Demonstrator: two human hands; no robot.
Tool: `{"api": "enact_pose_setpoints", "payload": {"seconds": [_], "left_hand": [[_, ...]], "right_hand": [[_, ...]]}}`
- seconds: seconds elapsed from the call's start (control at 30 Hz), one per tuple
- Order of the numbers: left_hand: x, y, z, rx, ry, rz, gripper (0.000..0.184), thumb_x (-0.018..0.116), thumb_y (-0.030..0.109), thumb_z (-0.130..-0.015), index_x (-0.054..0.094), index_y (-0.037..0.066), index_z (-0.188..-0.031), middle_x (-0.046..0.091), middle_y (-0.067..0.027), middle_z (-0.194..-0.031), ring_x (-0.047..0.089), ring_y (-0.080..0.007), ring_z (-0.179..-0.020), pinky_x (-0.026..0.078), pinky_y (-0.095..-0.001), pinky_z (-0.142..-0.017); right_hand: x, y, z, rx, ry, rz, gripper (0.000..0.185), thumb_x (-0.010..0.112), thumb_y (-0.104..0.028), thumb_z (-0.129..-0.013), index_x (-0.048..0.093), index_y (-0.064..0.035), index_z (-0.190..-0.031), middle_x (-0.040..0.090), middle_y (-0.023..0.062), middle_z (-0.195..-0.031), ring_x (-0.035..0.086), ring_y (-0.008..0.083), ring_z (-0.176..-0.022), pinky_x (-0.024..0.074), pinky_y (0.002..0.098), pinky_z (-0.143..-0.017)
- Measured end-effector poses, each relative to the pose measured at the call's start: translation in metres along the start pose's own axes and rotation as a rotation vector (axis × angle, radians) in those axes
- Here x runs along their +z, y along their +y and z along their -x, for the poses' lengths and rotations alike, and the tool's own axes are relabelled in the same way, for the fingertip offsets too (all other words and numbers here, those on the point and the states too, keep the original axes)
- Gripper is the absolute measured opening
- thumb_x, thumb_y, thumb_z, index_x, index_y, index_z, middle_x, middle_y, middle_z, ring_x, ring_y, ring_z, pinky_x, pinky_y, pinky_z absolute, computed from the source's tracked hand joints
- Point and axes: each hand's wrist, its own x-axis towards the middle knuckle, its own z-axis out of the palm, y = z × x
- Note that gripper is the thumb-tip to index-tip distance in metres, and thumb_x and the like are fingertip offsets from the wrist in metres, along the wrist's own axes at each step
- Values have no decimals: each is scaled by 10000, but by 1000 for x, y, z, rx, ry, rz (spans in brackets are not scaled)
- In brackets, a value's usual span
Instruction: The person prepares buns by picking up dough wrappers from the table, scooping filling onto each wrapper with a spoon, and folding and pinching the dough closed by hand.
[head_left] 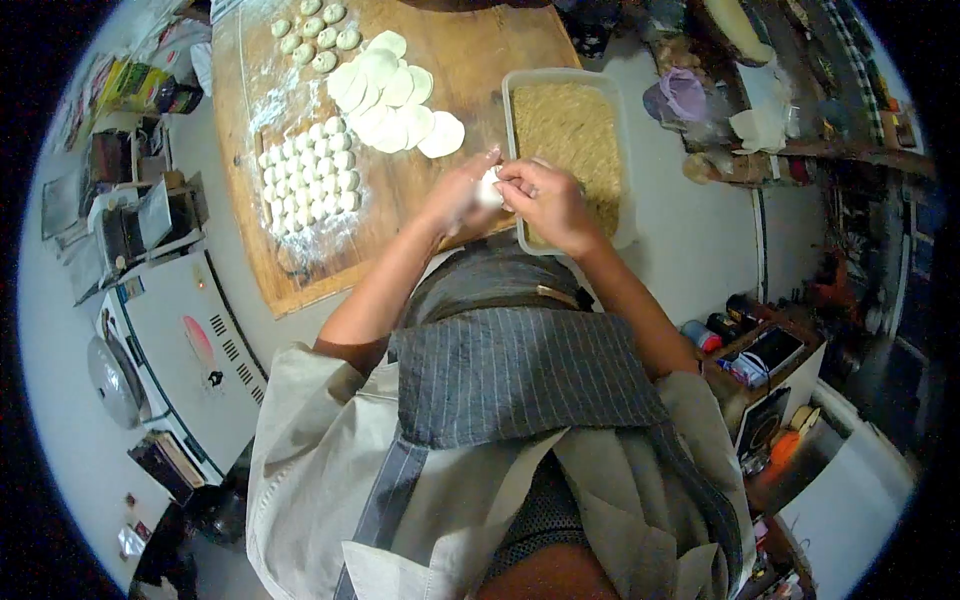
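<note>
Near the front edge of the wooden table, my left hand (460, 197) cups a pale dough bun (488, 191). The fingers of my right hand (550, 203) are closed in a pinch at the bun's upper edge. Much of the bun is hidden by my fingers. Just beyond my hands lie overlapping round dough wrappers (378, 98). To the right, partly under my right forearm, a clear plastic tub (628, 150) holds a brownish, minced-looking filling (566, 115).
Rows of small dough pieces (312, 178) sit in flour on the wooden table (490, 45). Several pleated buns (326, 38) stand at the far left. A white fridge-like cabinet (185, 335) is on the left; cluttered shelves (770, 345) are on the right.
</note>
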Motion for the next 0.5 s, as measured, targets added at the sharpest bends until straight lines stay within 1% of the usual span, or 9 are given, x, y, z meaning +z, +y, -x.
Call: {"api": "enact_pose_setpoints", "payload": {"seconds": [0.1,0.17,0.2,0.27,0.3,0.37,0.4,0.47,0.5], "left_hand": [[12,-7,9,-22,92,22,453,501,428,-942,611,-5,-1024,639,-86,-914,602,-152,-728,485,-290,-646],[15,-13,11,-127,16,175,401,501,397,-945,609,17,-1013,628,-83,-908,602,-162,-764,490,-308,-681],[19,-15,16,-133,27,178,401,501,397,-945,609,17,-1013,628,-83,-908,602,-162,-764,490,-308,-681],[28,-19,24,-68,-11,401,327,498,348,-947,600,41,-999,623,-63,-894,601,-152,-757,495,-304,-664],[32,-22,25,-66,0,405,327,498,348,-947,600,41,-999,623,-63,-894,601,-152,-757,495,-304,-664],[37,-26,28,35,66,431,267,495,301,-944,588,56,-997,626,-55,-908,607,-142,-771,501,-307,-654],[35,-30,29,37,77,433,267,495,301,-944,588,56,-997,626,-55,-908,607,-142,-771,501,-307,-654],[28,-36,28,6,64,389,263,463,293,-952,585,65,-996,625,-47,-925,605,-132,-791,499,-292,-657],[26,-35,29,7,63,390,263,463,293,-952,585,65,-996,625,-47,-925,605,-132,-791,499,-292,-657]], "right_hand": [[-2,5,8,-18,-2,7,173,687,-64,-796,617,-6,-943,614,86,-778,590,143,-644,472,275,-581],[-2,6,12,38,-74,105,140,664,-53,-795,588,-14,-905,618,112,-785,606,206,-643,475,319,-576],[-2,5,16,39,-82,95,140,664,-53,-795,588,-14,-905,618,112,-785,606,206,-643,475,319,-576],[0,3,21,-32,-74,130,171,608,-57,-811,558,-39,-974,620,146,-803,616,306,-668,478,397,-592],[-1,1,22,-37,-82,123,171,608,-57,-811,558,-39,-974,620,146,-803,616,306,-668,478,397,-592],[-2,-6,23,-79,-118,187,253,555,-63,-822,522,-68,-1074,620,172,-823,606,373,-717,471,454,-620],[-2,-8,21,-84,-125,180,253,555,-63,-822,522,-68,-1074,620,172,-823,606,373,-717,471,454,-620],[-1,-12,18,-115,-186,225,261,532,-64,-788,512,-73,-1048,616,228,-819,591,442,-746,466,519,-627],[1,-11,16,-115,-186,227,261,532,-64,-788,512,-73,-1048,616,228,-819,591,442,-746,466,519,-627]]}}
